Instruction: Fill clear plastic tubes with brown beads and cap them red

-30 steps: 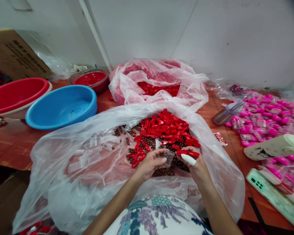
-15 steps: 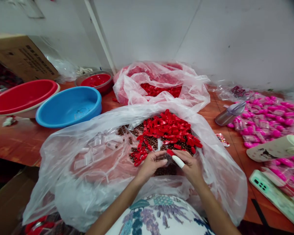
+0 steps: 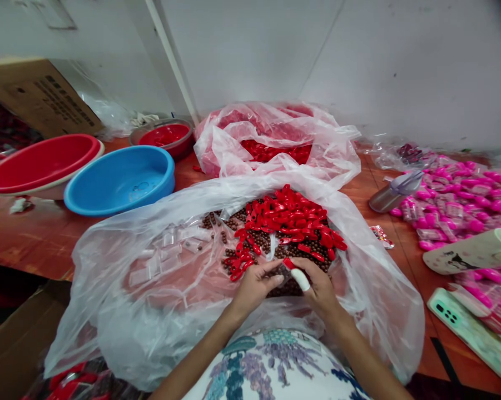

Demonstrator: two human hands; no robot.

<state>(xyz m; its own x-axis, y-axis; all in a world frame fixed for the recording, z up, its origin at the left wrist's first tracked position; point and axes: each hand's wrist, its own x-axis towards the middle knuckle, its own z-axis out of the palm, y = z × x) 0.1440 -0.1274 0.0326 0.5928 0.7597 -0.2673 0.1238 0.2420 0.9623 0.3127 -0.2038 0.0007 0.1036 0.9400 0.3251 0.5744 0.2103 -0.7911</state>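
My right hand (image 3: 317,283), with a white cover on its thumb, pinches a small red piece (image 3: 288,263). Close beside it, my left hand (image 3: 256,286) has thumb and fingertips drawn together near a small clear item that is hard to make out. Both hands are above a spread clear plastic bag (image 3: 125,328). Beyond them on the bag lies a heap of red plastic pieces (image 3: 287,214) over brown beads (image 3: 312,244). Several clear plastic cases (image 3: 167,253) lie to the left of the beads.
A blue basin (image 3: 120,180) and a red basin (image 3: 41,164) are at the left. Behind the heap is a bag of red pieces (image 3: 275,151). On the right are pink items (image 3: 462,194), a tumbler (image 3: 394,191), a white bottle (image 3: 471,253) and a phone (image 3: 471,333).
My right hand has shifted slightly left, bringing the red piece nearer to my left fingertips. The whole view has moved a little.
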